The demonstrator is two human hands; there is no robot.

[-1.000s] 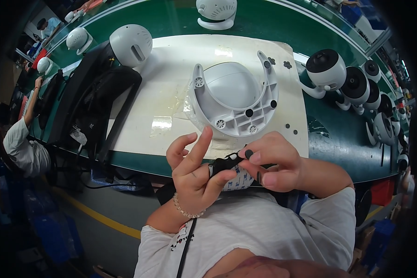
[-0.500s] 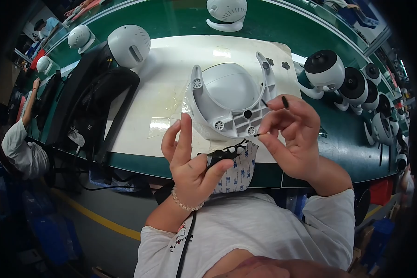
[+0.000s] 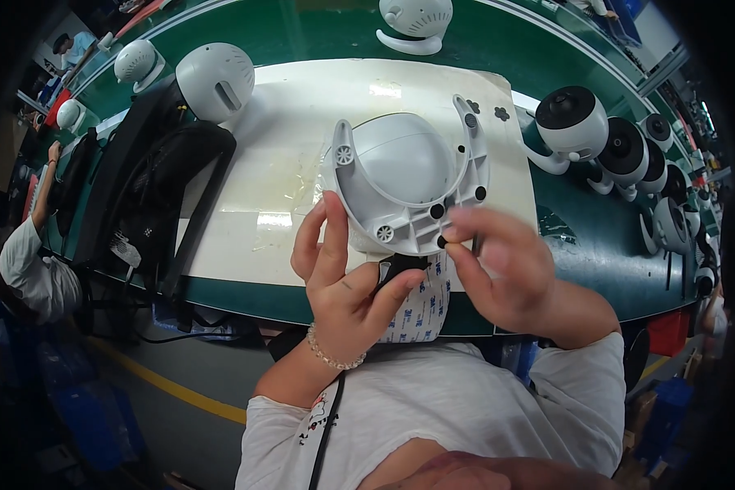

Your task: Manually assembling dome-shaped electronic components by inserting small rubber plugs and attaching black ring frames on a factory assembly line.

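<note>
A white plastic device (image 3: 400,163) lies underside up in front of me, with a rounded body, two curved arms and a ribbed base. Round black pads (image 3: 437,211) sit in some of its sockets; others on the left show bare spoked recesses. My left hand (image 3: 339,286), near the base's lower edge, pinches a black pad sheet (image 3: 396,268) between thumb and fingers, with two fingers raised. White backing paper (image 3: 416,314) with blue print hangs beneath it. My right hand (image 3: 502,265), partly smeared by motion, has its thumb and fingertip at a round black pad (image 3: 443,242) on a base socket.
The device rests on a white board (image 3: 278,180) on the green table. At right stand several white camera-like units (image 3: 572,122) with black fronts. A black bag (image 3: 155,171) and a white round unit (image 3: 215,82) are at left. Another person's arm (image 3: 45,192) shows far left.
My right hand has come down and left from above the base to the socket at its lower edge. The black sheet in my left hand has tilted. The view has shifted slightly.
</note>
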